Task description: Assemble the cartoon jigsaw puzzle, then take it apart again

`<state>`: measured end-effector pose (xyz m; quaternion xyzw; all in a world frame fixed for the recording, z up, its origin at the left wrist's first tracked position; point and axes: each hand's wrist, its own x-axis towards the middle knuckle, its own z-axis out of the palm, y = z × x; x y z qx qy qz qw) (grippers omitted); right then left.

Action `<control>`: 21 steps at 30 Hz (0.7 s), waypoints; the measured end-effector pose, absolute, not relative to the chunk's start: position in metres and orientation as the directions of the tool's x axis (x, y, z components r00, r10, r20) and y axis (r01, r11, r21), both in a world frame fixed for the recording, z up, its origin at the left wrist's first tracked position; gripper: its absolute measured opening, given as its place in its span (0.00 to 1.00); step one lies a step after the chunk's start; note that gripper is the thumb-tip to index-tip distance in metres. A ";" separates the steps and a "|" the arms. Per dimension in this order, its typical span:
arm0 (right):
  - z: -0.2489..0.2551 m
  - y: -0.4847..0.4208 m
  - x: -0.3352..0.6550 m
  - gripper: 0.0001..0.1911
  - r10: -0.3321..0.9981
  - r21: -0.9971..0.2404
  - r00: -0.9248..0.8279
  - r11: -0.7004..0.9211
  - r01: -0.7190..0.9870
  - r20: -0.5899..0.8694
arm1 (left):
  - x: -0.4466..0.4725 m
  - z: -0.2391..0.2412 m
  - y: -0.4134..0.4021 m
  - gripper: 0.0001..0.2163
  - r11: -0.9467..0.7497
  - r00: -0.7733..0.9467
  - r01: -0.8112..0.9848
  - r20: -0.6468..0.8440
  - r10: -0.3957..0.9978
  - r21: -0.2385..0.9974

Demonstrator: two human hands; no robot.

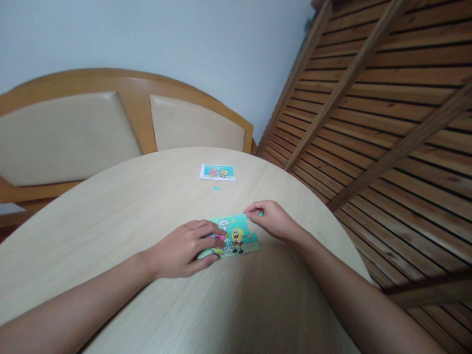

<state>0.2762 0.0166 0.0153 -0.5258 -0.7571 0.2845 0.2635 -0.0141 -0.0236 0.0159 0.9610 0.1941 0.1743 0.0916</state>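
Note:
A small cartoon jigsaw puzzle (238, 236) in teal lies flat on the round wooden table (147, 206). My left hand (186, 248) rests on the puzzle's left part, fingers stretched out flat over it. My right hand (271, 219) is at the puzzle's upper right corner, fingertips pinched on a small teal puzzle piece (260, 214). Farther back on the table lies a printed reference picture (217, 171) of the same cartoon. A single loose teal piece (216, 188) lies just in front of it.
A wooden bench with two beige cushioned back panels (110, 128) curves behind the table. A slatted wooden structure (387, 113) fills the right side. The table's right edge runs close past my right forearm.

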 end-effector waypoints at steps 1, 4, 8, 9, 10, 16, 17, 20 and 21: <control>0.015 0.017 0.276 0.09 0.947 -0.705 -0.306 0.286 0.649 0.102 | -0.014 0.016 -0.024 0.13 -0.908 0.863 0.341 0.302 0.405 0.243; 0.013 0.017 0.275 0.09 0.949 -0.688 -0.295 0.287 0.667 0.111 | -0.014 0.016 -0.024 0.13 -0.910 0.862 0.338 0.309 0.402 0.240; 0.014 0.015 0.274 0.08 0.954 -0.664 -0.273 0.283 0.692 0.122 | -0.014 0.017 -0.024 0.13 -0.909 0.858 0.339 0.317 0.405 0.245; 0.015 0.015 0.274 0.08 0.955 -0.657 -0.268 0.283 0.699 0.126 | -0.014 0.017 -0.024 0.13 -0.909 0.859 0.338 0.315 0.404 0.243; 0.016 0.015 0.273 0.08 0.955 -0.646 -0.268 0.286 0.707 0.129 | -0.014 0.017 -0.024 0.13 -0.910 0.861 0.338 0.311 0.402 0.242; 0.019 0.014 0.271 0.07 0.939 -0.588 -0.311 0.336 0.736 0.146 | -0.014 0.017 -0.024 0.13 -0.906 0.858 0.341 0.311 0.409 0.251; 0.019 0.014 0.270 0.06 0.936 -0.583 -0.319 0.345 0.736 0.151 | -0.014 0.017 -0.024 0.13 -0.905 0.857 0.342 0.312 0.411 0.252; 0.019 0.014 0.271 0.06 0.923 -0.571 -0.349 0.378 0.729 0.164 | -0.014 0.017 -0.024 0.13 -0.907 0.859 0.344 0.309 0.409 0.244; 0.019 0.014 0.272 0.06 0.918 -0.572 -0.355 0.388 0.723 0.175 | -0.014 0.017 -0.024 0.13 -0.908 0.861 0.344 0.306 0.407 0.241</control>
